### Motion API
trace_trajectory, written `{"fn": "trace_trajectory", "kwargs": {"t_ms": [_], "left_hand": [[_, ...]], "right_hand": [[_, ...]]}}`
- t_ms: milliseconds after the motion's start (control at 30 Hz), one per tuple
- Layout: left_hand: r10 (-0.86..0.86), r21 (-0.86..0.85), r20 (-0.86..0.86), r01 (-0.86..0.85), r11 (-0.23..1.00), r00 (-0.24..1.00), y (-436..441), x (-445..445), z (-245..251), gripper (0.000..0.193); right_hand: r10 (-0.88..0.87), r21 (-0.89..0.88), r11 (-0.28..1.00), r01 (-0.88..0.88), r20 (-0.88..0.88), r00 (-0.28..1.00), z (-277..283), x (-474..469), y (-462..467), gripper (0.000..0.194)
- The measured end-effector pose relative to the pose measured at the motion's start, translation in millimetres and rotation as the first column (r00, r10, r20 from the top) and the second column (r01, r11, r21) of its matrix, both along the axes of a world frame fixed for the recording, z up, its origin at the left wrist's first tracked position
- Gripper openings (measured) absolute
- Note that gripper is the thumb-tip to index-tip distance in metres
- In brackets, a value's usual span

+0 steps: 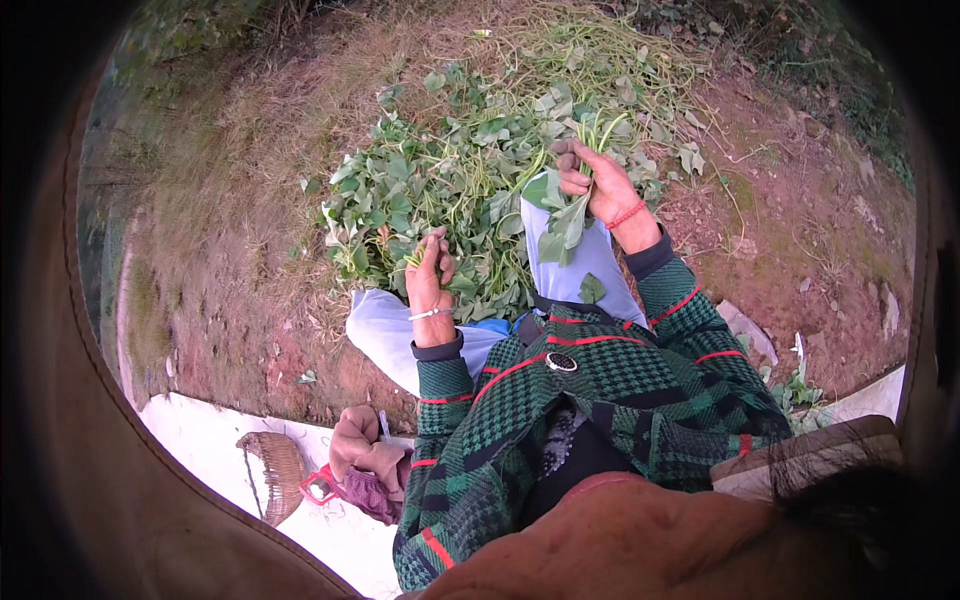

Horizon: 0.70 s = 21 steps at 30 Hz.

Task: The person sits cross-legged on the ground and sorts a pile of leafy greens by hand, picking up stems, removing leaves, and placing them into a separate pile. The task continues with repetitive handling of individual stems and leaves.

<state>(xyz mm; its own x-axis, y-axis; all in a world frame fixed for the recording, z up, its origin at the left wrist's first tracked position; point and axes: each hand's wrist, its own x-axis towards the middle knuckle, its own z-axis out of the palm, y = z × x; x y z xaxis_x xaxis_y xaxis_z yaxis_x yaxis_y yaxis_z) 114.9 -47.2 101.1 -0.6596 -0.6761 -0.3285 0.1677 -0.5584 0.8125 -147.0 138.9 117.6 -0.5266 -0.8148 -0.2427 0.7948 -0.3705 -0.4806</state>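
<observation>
My right hand (600,180), with a red cord at its wrist, is closed around a bunch of green leaf stems (596,133). Broad leaves (564,229) hang from the bunch over my right knee. Lower and to the left, my left hand (430,274) pinches a few short green stems (414,257); its palm side is partly hidden. Between and beyond both hands spreads a heap of leafy vines (450,180), apparently sweet potato. A single loose leaf (592,289) lies on my right trouser leg (581,270).
Tangled, mostly leafless vines (615,56) lie at the heap's far side. Behind me on the left, a pale ledge (202,420) carries a wicker basket (283,476), a red-handled item (319,484) and crumpled brown cloth (360,442). Bare reddish soil (810,247) slopes on the right.
</observation>
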Motion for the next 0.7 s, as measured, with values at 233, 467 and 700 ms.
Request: {"fn": "trace_trajectory", "kwargs": {"t_ms": [233, 467, 700], "left_hand": [[-0.147, -0.161, 0.069, 0.156, 0.975, 0.987, 36.6, -31.3, 50.3, 0.022], [-0.224, -0.301, 0.243, 0.292, 0.908, 0.944, 47.2, -32.1, 54.7, 0.020], [-0.086, -0.375, 0.230, 0.169, 0.912, 0.969, 52.5, -32.6, 56.2, 0.016]], "right_hand": [[0.231, -0.028, 0.972, -0.233, -0.068, 0.971, 30.3, 50.6, -23.0, 0.037], [0.295, -0.035, 0.954, -0.297, -0.058, 0.954, 28.8, 69.7, -37.2, 0.038], [0.273, 0.208, 0.951, -0.226, -0.230, 0.934, 12.2, 83.7, -41.7, 0.031]]}}
